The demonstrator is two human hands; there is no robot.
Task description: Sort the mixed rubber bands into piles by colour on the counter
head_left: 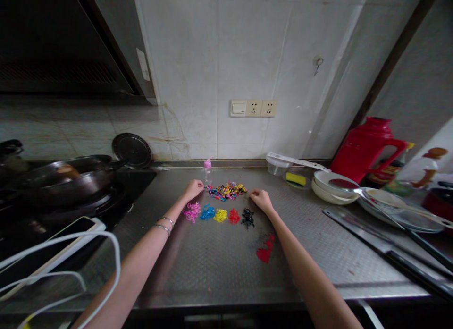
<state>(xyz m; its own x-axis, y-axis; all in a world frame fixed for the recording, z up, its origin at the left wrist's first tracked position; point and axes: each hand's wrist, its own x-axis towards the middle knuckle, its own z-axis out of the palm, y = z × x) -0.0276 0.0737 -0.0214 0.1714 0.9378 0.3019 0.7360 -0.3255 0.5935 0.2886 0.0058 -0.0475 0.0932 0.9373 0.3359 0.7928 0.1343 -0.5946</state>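
Observation:
A mixed heap of small coloured rubber bands (226,191) lies on the steel counter (212,263). In front of it sit sorted little piles: pink (192,211), blue (207,212), yellow (221,215), red (234,216) and black (248,217). My left hand (193,189) rests at the heap's left end, fingers curled. My right hand (260,198) is at the heap's right end, fingers pinched together; what they hold is too small to make out. A small pink-capped bottle (207,171) stands behind the heap.
A wok (63,178) sits on the stove at left, with a phone (67,234) and white cable (71,272) near the front. Right: red thermos (364,149), stacked bowls (332,185), plastic container (283,164), plates and utensils. A red stain (265,251) marks the counter.

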